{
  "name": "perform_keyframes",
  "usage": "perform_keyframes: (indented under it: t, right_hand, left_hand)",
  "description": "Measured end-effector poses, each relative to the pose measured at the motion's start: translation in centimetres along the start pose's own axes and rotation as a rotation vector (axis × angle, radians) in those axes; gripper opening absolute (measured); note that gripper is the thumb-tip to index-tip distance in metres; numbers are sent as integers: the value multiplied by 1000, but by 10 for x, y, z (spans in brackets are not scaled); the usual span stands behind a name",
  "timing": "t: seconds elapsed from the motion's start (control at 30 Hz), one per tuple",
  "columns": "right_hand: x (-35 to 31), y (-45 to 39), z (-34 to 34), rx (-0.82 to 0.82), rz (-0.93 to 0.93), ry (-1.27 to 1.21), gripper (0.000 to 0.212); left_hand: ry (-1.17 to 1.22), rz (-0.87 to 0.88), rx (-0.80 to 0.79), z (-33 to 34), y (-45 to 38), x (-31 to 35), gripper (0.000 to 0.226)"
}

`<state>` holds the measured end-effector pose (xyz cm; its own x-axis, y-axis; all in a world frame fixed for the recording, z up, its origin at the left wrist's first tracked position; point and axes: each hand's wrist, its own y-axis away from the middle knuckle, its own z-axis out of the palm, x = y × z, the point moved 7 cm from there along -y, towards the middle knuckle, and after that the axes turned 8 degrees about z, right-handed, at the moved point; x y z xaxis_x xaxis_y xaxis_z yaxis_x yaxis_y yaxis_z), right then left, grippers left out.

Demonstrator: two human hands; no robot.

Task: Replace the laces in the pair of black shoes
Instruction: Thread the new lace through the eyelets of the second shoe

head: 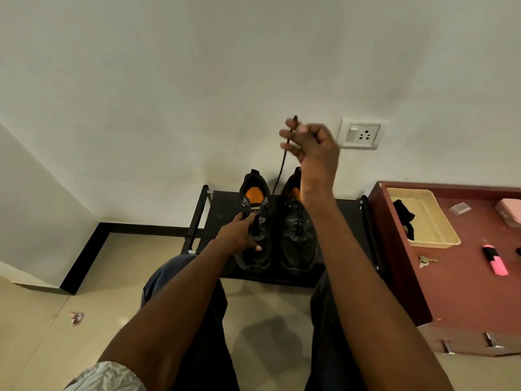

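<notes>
On the low black fabric-topped rack point(338, 213) by the white wall, two black mesh sneakers with orange insoles sit side by side, toes toward the person: left shoe point(255, 249), right shoe point(297, 244). Left hand point(239, 235) lies flat on the left shoe's tongue area, fingers spread, pressing it down, gripping nothing; right hand point(313, 145) is raised well above the pair, fingers pinched closed on a thin black lace point(283, 162) running down taut to the shoes. Cream plastic tray point(439, 221) with something black inside sits on the reddish-brown table point(465, 292) to the right, pink highlighter point(496, 261) near it
</notes>
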<state>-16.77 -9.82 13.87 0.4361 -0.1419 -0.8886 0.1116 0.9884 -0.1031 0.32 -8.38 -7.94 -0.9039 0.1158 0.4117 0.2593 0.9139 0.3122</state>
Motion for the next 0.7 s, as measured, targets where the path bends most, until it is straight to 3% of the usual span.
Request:
perform_keyframes:
  t: [0.1,0.17,0.27,0.33,0.37,0.47,0.6,0.7]
  right_hand:
    - [76,9,-33,131,163,541,16]
    - [135,21,-46,-37,313,905,28]
    - [202,35,-51,-363,406,1323,66]
    - [217,37,-55,-407,369,1553,76]
    - [217,36,-55,-392,341,1618,67]
    - [202,34,-51,-322,206,1669,16]
    - [161,19,-49,-64,171,1447,26]
    - [107,0,-36,59,190,1075,24]
  left_hand:
    - [-4,-7,-2,-1,-1,3,108]
    - [-9,-22,-8,1,-1,3,107]
    - [-24,-37,-4,1,-1,0,97]
    - [-7,-39,-8,3,0,-1,91]
    - [-9,-40,-8,2,0,-1,90]
    - [-18,-45,-10,1,0,-3,97]
    - [-33,-48,-15,5,3,-3,107]
    - [-40,-37,-2,-2,3,1,107]
